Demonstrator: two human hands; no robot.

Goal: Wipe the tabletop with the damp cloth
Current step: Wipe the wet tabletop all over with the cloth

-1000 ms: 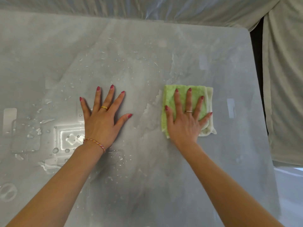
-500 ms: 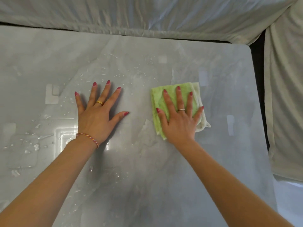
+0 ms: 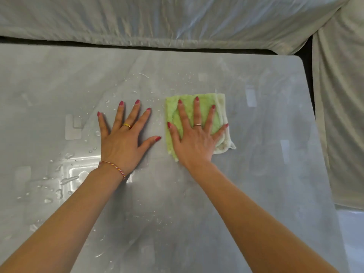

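Green cloth [image 3: 194, 113]: folded terry with a pale hem, centre-right of frame, pinned flat under my right hand [image 3: 194, 142].
Right hand: fingers straight and spread, pressing rather than gripping; I judge this loads the whole pad for wiping.
Left hand [image 3: 123, 140]: flat, fingers splayed, bare on the tabletop [image 3: 266, 174] just left of the cloth, likely bracing.
Tabletop: smooth, glossy grey; water droplets [image 3: 65, 180] at lower left.
Backdrop: crinkled pale sheeting [image 3: 177, 20] along the top.

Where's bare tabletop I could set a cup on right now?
Bare patches: right of the green cloth out to the tabletop edge, the far strip toward the grey sheet, and near, between the forearms. Crowded mid-table: left hand flat, right hand pressing the cloth. Water drops lie left.
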